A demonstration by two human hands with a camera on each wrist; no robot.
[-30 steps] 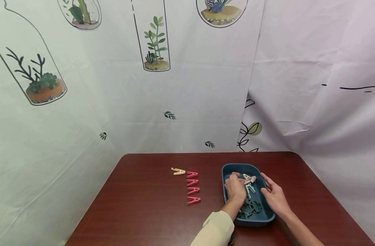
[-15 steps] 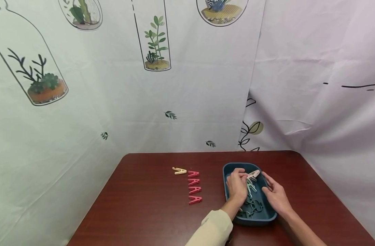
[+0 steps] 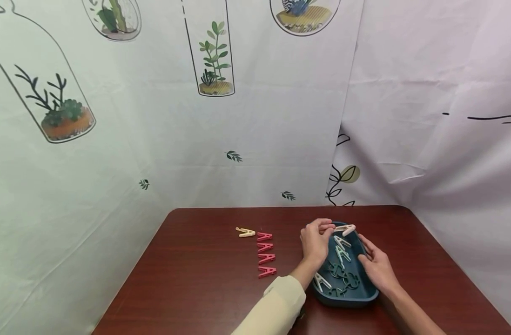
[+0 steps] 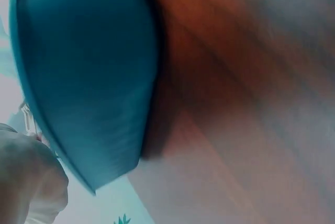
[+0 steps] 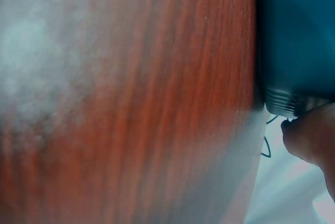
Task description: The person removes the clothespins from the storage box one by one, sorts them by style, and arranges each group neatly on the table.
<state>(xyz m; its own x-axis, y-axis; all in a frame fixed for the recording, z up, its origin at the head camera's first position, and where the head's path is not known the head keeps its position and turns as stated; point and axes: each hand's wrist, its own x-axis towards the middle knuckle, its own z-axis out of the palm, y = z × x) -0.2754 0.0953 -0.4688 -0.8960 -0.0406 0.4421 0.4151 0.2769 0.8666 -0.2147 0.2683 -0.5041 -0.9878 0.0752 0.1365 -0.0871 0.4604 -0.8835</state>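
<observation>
My left hand (image 3: 315, 242) pinches a pale clothespin (image 3: 346, 229) above the far end of a blue tray (image 3: 347, 301). With the fingers along the outside and the thumb at the rim, my right hand (image 3: 380, 267) holds the tray's right side. Inside the tray lie a white clothespin (image 3: 342, 242), a light green clothespin (image 3: 342, 255), another white clothespin (image 3: 321, 282) and several dark green clips (image 3: 350, 280). The left wrist view shows mostly the tray's outer wall (image 4: 89, 77). In the right wrist view, part of the right hand (image 5: 314, 135) touches the tray's end.
Several red clothespins (image 3: 266, 258) form a column on the brown table (image 3: 197, 279), left of the tray. A yellow clothespin (image 3: 245, 232) lies beside the top one. Behind the table hangs a white cloth (image 3: 259, 125) printed with plants.
My left hand has risen out of the tray and moved to its far left side, lifting the pale clothespin. A white clothespin in the near left corner is now uncovered. The right hand stays put.
</observation>
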